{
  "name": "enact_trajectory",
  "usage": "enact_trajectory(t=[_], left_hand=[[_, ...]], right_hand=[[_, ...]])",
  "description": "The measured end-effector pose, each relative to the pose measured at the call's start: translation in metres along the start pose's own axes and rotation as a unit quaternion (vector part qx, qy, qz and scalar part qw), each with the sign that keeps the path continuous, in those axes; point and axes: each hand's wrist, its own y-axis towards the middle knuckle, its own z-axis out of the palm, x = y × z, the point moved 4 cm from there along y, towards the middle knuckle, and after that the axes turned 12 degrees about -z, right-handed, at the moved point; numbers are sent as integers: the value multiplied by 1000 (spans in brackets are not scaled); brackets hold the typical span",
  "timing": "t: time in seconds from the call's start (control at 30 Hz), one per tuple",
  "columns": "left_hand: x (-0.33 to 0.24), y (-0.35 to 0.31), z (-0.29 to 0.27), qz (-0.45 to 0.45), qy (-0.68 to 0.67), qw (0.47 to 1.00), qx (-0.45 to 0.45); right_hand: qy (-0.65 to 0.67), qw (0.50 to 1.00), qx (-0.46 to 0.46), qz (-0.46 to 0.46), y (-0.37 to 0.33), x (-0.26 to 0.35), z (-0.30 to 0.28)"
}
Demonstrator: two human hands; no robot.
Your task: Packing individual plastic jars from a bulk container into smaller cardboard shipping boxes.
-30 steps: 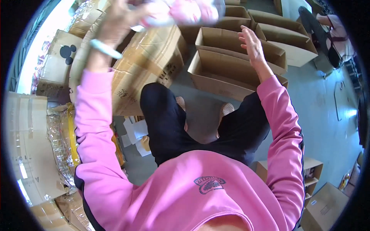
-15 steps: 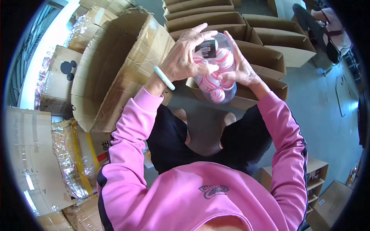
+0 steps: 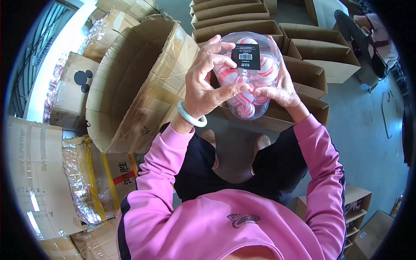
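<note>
Left hand (image 3: 208, 86): curled against the left side of the clear plastic tub (image 3: 250, 73), thumb and fingertips pinching at its front wall; pale green bangle (image 3: 190, 116) on the wrist.
Right hand (image 3: 277, 89): wrapped round the right side of the tub, fingers pressed to the plastic, thumb meeting the left thumb at the front.
Tub: held up between both hands above the lap, full of red-and-white striped balls (image 3: 247, 110), black label (image 3: 245, 56) on its near face.
Floor (image 3: 368, 125): grey concrete, bare patch on the right, showing between the knees as well.
Large carton (image 3: 134, 82): open, tipped on its side just left of the hands, tape along the flaps.
Row of open cartons (image 3: 312, 65): brown, lined up behind the tub, running away toward the top edge.
Left side: stacked boxes wrapped in film with yellow straps (image 3: 93, 182); bright window strip (image 3: 56, 52) beyond.
Far right top: another person (image 3: 375, 34), seated.
Lower right: small cardboard shelf units (image 3: 357, 208).
</note>
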Motion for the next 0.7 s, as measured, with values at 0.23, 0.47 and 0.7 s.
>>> enact_trajectory(t=[0.23, 0.47, 0.7], left_hand=[[2, -4, 3, 28, -72, 997, 27], [5, -8, 19, -51, -136, 987, -72], [68, -29, 30, -168, -173, 970, 15]], right_hand=[[-21, 1000, 16, -2, 1, -2, -2], [11, 1000, -6, 0, 0, -1, -7], [-23, 997, 78, -9, 4, -13, -5]])
